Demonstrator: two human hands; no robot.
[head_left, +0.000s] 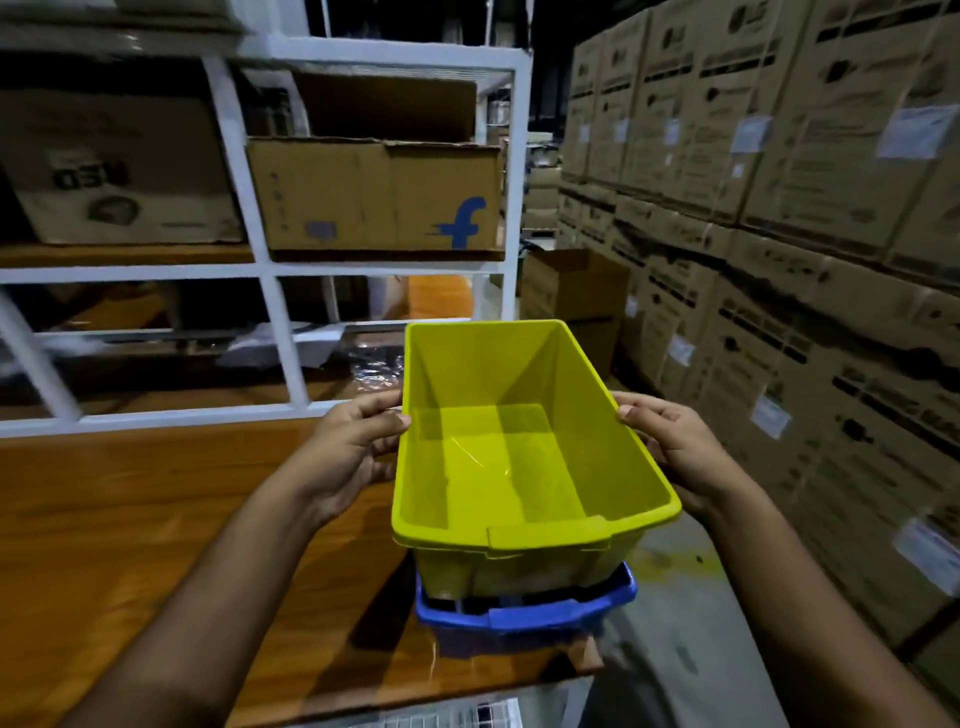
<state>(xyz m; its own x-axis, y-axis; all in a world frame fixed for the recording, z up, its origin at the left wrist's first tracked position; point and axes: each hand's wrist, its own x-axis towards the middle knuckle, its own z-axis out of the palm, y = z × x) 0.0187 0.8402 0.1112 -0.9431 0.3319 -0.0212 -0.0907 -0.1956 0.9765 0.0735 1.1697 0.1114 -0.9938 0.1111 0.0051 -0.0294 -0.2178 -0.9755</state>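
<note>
Looking down from my head, I see my two hands holding a yellow bin (540, 535) out in front of me. My left hand (353, 447) grips the left long side and my right hand (675, 452) grips the right long side. On each hand the thumb lies on top of the rim and the fingers curl around the outside wall. Both hands are wrapped tight on the bin, not loose. I think I hold it on both sides so it stays flat and does not tip. The yellow bin has nothing in it. Right under it is a blue bin (524, 616), and the yellow one looks partly down inside it. I cannot tell if the two bins touch. The blue bin sits at the edge of a wooden shelf (156, 519), most likely so it is easy to reach. Behind the shelf is a white rack (270, 270) with a brown box with a blue letter f (374, 195) on it. On my right, well away from the bins, is a tall wall of stacked cardboard boxes (779, 208).
</note>
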